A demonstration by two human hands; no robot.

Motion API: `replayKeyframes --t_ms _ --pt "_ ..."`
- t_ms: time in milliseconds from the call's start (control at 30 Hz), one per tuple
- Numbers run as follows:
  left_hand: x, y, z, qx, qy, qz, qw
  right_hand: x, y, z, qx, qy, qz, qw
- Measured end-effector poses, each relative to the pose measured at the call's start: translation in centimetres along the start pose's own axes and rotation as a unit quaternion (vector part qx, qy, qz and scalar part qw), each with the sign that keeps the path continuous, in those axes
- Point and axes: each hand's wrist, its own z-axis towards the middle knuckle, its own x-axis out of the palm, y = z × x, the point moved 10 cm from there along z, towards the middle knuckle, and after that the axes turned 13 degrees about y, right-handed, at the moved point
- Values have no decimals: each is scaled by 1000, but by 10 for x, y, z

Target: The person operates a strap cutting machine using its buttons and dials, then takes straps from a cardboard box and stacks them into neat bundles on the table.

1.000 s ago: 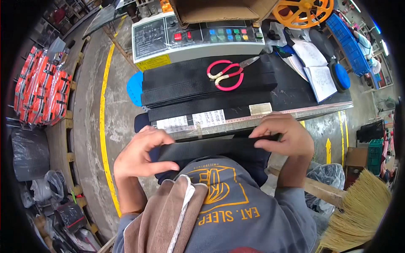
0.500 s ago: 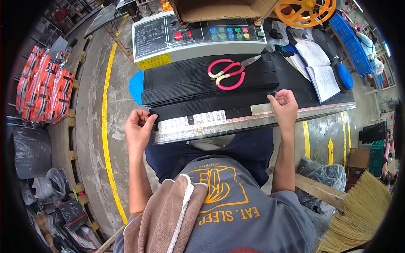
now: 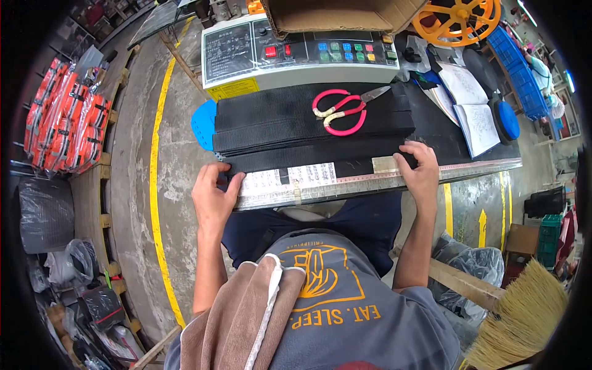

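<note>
A stack of black webbing strips [image 3: 265, 117] lies on the black-topped table, with the front strip [image 3: 296, 155] nearest me. At that strip's left end is my left hand [image 3: 214, 194], fingers behind and thumb in front, closed on it. My right hand [image 3: 420, 172] holds the right end in the same way, its fingers curled over the far edge. Just below the strip a ruler [image 3: 357, 185] runs along the table's front edge, with paper labels [image 3: 311, 173] taped beside it. Pink-handled scissors [image 3: 345, 113] rest on top of the stack.
Behind the stack stands a control-panel machine [image 3: 302, 52] under a cardboard box [image 3: 333, 15]. To the right are an open notebook [image 3: 475, 117], a blue round object [image 3: 505, 115] and an orange reel [image 3: 456, 18]. A straw broom [image 3: 524, 314] is at lower right.
Both hands have shifted slightly up against the strip's ends. My right hand's thumb and fingers have spread from a pinch around the end. The view has moved a little.
</note>
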Motion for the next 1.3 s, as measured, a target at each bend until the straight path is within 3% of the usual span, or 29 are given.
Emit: replayKeyframes --t_ms 200,300,400,467,533,667,767,833,967,1100,1200,1300 --pt "0 4 -7 -21 4 5 1000 -28 27 18 -22 -19 -23 999" --pt "4 7 -10 -22 5 17 1000 -59 78 53 -102 -72 12 992" --pt "1 -1 -11 -22 -3 19 1000 -71 130 103 -155 -62 7 986" --pt "-5 -7 -14 -21 -18 15 999 -64 143 152 -138 -37 41 989" --pt "-7 -13 -17 -28 -11 -13 999 -40 129 220 -105 -34 165 980" --pt "-8 -22 -27 37 -38 -25 998 9 101 339 79 84 150 982" --pt "-13 -30 -33 51 -65 -59 995 21 91 365 143 61 213 965" --pt "-17 -28 -37 56 -83 -58 993 21 81 388 67 -47 203 976" --pt "-27 -24 -41 57 -119 -57 990 -10 101 357 -36 -168 205 964" --pt "-34 -27 -38 65 -120 -71 988 -41 118 317 -96 -157 279 942" --pt "-33 -34 -33 70 -115 -74 988 -34 100 315 -44 -60 307 949" --pt "-32 -44 -31 88 -114 -74 987 -41 101 301 -60 -36 311 948"
